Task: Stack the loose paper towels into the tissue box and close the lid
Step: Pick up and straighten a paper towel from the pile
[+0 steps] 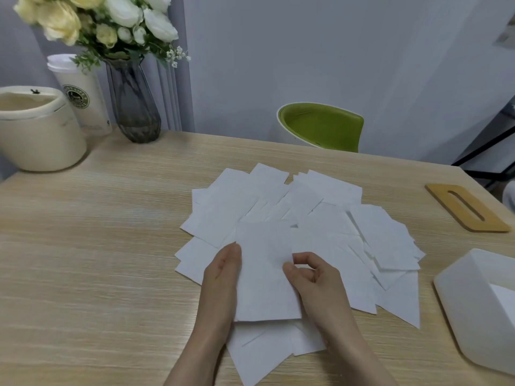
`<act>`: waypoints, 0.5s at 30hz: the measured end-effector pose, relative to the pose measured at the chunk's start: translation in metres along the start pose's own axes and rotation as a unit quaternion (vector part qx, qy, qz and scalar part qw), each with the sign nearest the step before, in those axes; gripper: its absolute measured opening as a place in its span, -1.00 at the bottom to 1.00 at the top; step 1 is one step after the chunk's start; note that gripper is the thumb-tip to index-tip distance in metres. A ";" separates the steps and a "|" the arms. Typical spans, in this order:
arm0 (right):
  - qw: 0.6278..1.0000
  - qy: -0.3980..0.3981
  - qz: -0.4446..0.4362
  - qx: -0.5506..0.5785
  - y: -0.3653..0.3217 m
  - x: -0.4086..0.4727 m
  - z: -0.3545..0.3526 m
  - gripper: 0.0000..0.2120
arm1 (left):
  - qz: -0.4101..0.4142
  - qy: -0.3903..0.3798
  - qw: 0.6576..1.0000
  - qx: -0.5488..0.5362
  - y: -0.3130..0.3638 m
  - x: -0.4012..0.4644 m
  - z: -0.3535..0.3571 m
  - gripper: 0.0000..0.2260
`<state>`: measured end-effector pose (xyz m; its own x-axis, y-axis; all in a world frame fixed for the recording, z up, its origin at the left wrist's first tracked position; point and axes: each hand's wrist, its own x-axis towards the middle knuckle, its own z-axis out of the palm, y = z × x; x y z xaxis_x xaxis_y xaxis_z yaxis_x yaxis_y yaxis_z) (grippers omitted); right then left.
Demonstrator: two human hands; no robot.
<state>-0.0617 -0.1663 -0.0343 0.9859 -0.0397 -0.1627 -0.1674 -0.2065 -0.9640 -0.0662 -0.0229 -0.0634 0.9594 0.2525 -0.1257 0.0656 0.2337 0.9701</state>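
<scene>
Pale wood table (pixel 83 246) by grey wall, left hand (pixel 223 271) and right hand (pixel 309 277) gripping one paper towel (pixel 264 274) over scattered pile

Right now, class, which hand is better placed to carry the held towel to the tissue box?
Right hand: it pinches the towel, and the tissue box stands on its side. The left hand is farther.

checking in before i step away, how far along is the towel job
Early on. Done: the lid is off and lies on the table; the box stands open. In hand: the left hand and right hand hold one towel. Left: most towels lie scattered; lid not on.
</scene>
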 end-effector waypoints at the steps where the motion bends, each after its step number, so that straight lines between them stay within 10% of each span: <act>1: 1.000 0.000 -0.001 -0.001 0.000 0.000 0.000 -0.94 | -0.001 -0.004 1.000 0.001 0.000 0.000 0.000 -0.76; 15: 0.993 0.086 -0.013 -0.081 0.009 0.006 -0.040 -0.96 | -0.019 0.008 1.000 0.010 -0.011 0.003 -0.002 -0.80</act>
<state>-0.0574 -0.2081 -0.0359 0.9770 -0.1953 -0.0860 -0.1534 -0.3631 -0.9190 -0.0643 -0.0224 -0.0746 0.9515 0.2589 -0.1663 0.1082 0.2243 0.9685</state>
